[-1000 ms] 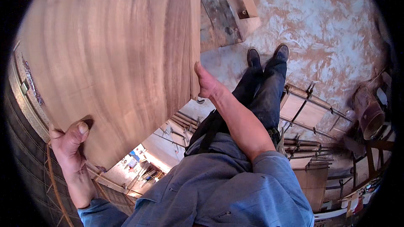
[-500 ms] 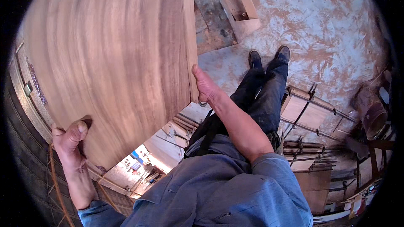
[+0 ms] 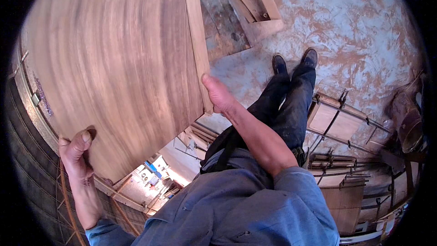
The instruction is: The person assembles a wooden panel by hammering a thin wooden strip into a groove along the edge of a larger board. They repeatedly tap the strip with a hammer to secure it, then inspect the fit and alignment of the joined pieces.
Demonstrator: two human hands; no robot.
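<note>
A large wooden panel (image 3: 118,64) with a dark, wavy grain fills the upper left, tilted up in front of me. My left hand (image 3: 76,152) grips its lower left edge, the thumb lying on the face and the other fingers hidden behind. On the opposite side, my right hand (image 3: 215,93) holds the pale, thick edge near the lower right corner. Its thumb points up along that edge, and its fingers are mostly out of sight behind the panel.
Beyond the panel, a wooden frame (image 3: 265,23) lies on the dusty, blotched floor (image 3: 337,27). Clamped boards (image 3: 336,119) stand to my right, with more clamped wood (image 3: 334,164) nearer. Dark ribbed sheeting (image 3: 27,155) curves along the left. A stained barrel-like object (image 3: 411,130) is at far right.
The panel's right edge has shifted a little left, and my right hand has gone with it. My left hand keeps its hold in nearly the same place.
</note>
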